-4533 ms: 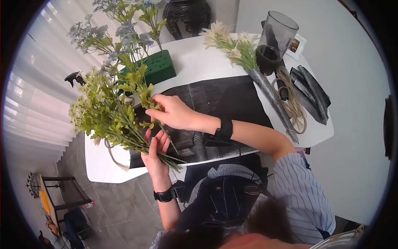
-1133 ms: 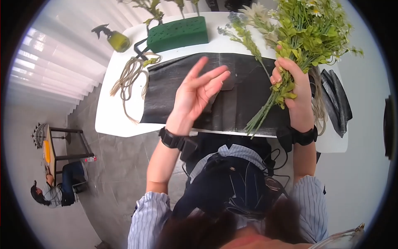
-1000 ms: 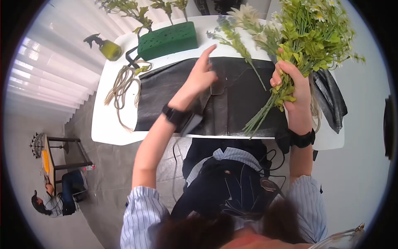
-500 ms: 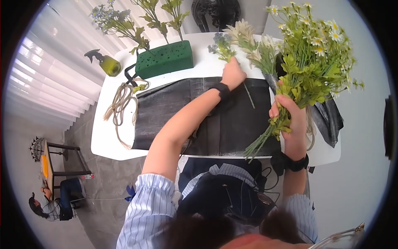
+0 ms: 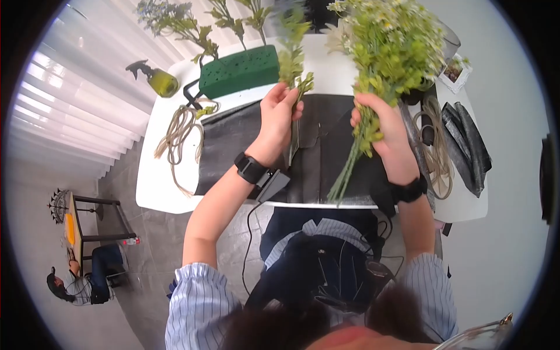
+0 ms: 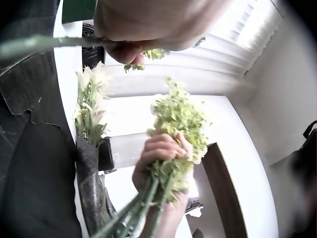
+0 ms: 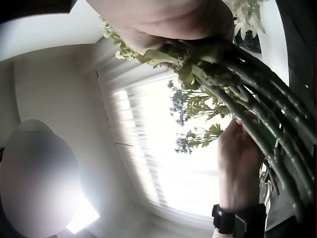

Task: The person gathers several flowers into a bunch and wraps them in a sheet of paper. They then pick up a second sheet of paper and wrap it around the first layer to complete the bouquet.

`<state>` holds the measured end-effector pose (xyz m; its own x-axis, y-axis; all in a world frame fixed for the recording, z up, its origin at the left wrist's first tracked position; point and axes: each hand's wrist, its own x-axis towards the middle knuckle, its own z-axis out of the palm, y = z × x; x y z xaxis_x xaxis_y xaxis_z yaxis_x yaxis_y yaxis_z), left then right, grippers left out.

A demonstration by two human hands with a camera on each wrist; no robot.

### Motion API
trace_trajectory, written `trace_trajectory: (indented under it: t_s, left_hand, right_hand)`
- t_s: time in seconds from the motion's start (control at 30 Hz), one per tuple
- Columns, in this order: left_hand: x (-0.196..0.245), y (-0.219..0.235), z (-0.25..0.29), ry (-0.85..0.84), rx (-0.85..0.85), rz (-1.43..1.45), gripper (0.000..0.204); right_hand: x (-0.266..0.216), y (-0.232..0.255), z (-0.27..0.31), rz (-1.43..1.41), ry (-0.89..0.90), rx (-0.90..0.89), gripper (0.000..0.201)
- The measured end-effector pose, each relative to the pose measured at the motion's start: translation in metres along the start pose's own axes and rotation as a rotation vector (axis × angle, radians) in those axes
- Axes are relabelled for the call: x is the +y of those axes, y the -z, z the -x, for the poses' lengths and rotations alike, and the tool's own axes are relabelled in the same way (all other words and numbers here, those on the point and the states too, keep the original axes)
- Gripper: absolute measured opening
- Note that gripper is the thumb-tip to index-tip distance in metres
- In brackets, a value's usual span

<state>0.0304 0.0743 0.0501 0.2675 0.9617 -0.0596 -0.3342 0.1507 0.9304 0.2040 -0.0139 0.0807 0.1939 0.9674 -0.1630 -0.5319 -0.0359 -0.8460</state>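
Holding, left hand [image 5: 279,119]: thumb and fingers pinch 1 leafy sprig [image 5: 293,61], its thin stem running down below the fingers.
Right hand [image 5: 388,128]: fingers curl round the stems of the daisy bunch [image 5: 398,64], gripping beneath the leaves.
Bunch: above the right part of the black sheet [image 5: 233,143], blossoms away from the person, bare stems towards the body.
Sprig to bunch: the sprig is left of the bunch, apart from it, with a strip of sheet seen between the 2 hands.
Long axes: the sprig runs nearly straight away from the body; the bunch slants, its stem ends angled towards the left hand's side.
Nearer hand: the left is the closer of the 2 to the green foam block [image 5: 239,71].
Head view: shows the block and the spray bottle [image 5: 162,83] together; the sprig's top is blurred.
Left wrist view: shows the right hand's fingers wrapped across the stems, and pale lilies [image 6: 91,114] mostly covered in the head view.
Right wrist view: shows the thick stems separately, crossing in front of the left hand; their exact count, I cannot tell.
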Motion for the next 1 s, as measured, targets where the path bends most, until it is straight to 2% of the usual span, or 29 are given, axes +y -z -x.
trace_trajectory:
  t_s: [0.1,0.17,0.33,0.43,0.53,0.63,0.8,1.0]
  left_hand:
    - [0.005,-0.005,0.014,0.041,-0.065,0.055,0.029]
    - [0.012,-0.015,0.023,0.063,-0.087,0.092,0.028]
    - [0.002,-0.001,0.029,0.033,-0.204,-0.036,0.021]
    - [0.001,0.003,0.034,0.046,-0.103,-0.063,0.020]
    - [0.004,0.009,0.035,-0.026,-0.022,0.029,0.019]
    - [0.008,0.016,0.032,-0.151,0.117,0.025,0.024]
    - [-0.003,0.010,0.034,-0.068,-0.087,-0.046,0.030]
    - [0.003,0.001,0.039,0.040,-0.053,-0.186,0.029]
  right_hand:
    - [0.010,-0.014,-0.018,-0.035,-0.043,0.051,0.023]
    - [0.017,-0.018,-0.027,-0.090,-0.058,0.027,0.023]
    - [0.032,-0.016,-0.048,-0.126,-0.075,-0.079,0.023]
    - [0.035,-0.014,-0.053,-0.122,-0.062,-0.064,0.025]
    - [0.032,-0.016,-0.053,-0.131,-0.072,-0.041,0.030]
    - [0.031,-0.010,-0.057,-0.234,-0.081,-0.006,0.025]
    - [0.036,-0.009,-0.061,-0.186,-0.106,-0.071,0.025]
    - [0.047,-0.021,-0.057,-0.260,-0.021,-0.060,0.022]
